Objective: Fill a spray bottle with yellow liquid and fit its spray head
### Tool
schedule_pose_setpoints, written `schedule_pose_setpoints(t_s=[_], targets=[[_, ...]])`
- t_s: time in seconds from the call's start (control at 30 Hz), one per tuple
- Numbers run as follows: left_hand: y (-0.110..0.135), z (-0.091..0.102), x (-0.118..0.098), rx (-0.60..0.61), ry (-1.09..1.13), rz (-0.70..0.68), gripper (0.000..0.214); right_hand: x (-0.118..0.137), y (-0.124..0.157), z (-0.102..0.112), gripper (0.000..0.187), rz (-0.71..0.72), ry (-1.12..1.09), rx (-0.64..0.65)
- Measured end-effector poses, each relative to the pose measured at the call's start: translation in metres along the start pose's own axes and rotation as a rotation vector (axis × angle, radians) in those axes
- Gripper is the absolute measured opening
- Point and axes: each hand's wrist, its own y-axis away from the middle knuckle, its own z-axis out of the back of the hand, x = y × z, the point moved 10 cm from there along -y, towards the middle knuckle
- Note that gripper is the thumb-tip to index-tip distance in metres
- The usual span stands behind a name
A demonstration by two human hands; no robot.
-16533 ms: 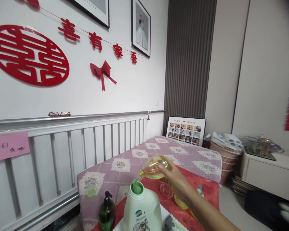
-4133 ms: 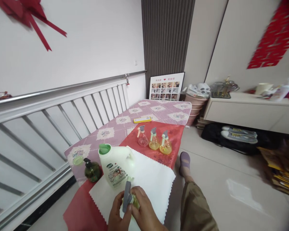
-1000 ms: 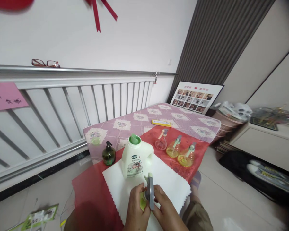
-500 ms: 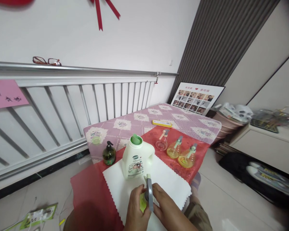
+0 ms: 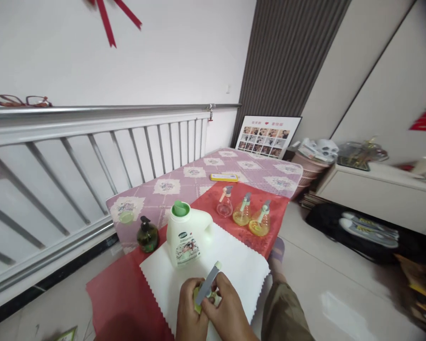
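Low over a white scallop-edged mat (image 5: 239,258), both hands grip a small spray bottle with yellowish liquid and a grey spray head (image 5: 206,286). My left hand (image 5: 189,308) is closed round its body. On the other side, the fingers of my right hand (image 5: 229,303) are closed at the neck, just under the head. Much of the bottle is hidden by the fingers. Just beyond stands a large pale green detergent jug (image 5: 188,237) with its green spout uncapped. Left of it is a dark green pump bottle (image 5: 148,237).
On the red cloth (image 5: 280,199) stand a clear spray bottle (image 5: 225,204) and two with yellow liquid (image 5: 242,215), (image 5: 260,226). A green cap (image 5: 126,217) and a yellow-edged case (image 5: 224,177) lie on the patterned tablecloth (image 5: 166,186). A radiator (image 5: 138,151) runs along the left.
My view has swung right, so the table things sit further left. The spray head in my hands has turned from nearly upright to slanting up to the right.
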Motion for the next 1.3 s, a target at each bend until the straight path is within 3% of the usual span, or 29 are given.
schedule_pose_setpoints(t_s=[0.23,0.3,0.47,0.57,0.73,0.93,1.17,1.3], targets=[[0.000,0.001,0.001,-0.003,0.033,-0.036,0.040,-0.014,0.005,-0.004,0.023,-0.080,-0.232,-0.105],[0.000,-0.001,0.001,0.031,0.038,-0.054,0.041,-0.016,0.010,-0.008,0.025,-0.025,-0.304,-0.081],[0.000,-0.002,0.001,0.058,0.021,-0.120,0.044,-0.018,0.025,-0.018,0.052,0.077,-0.402,0.047],[0.001,-0.001,0.007,0.046,0.005,-0.133,0.051,-0.016,0.027,-0.022,0.049,0.102,-0.410,0.075],[0.004,-0.003,0.007,0.048,0.006,-0.173,0.056,-0.025,0.026,-0.031,0.047,0.083,-0.385,0.006],[0.004,-0.001,0.003,0.011,0.145,-0.020,0.051,-0.034,0.026,-0.036,0.040,0.013,-0.466,-0.079],[0.006,0.014,-0.002,-0.081,-0.054,0.021,0.050,-0.047,0.027,-0.044,0.039,-0.139,-0.687,-0.163],[0.006,0.016,0.004,-0.099,-0.001,0.061,0.040,-0.054,0.028,-0.050,0.043,-0.193,-0.804,-0.160]])
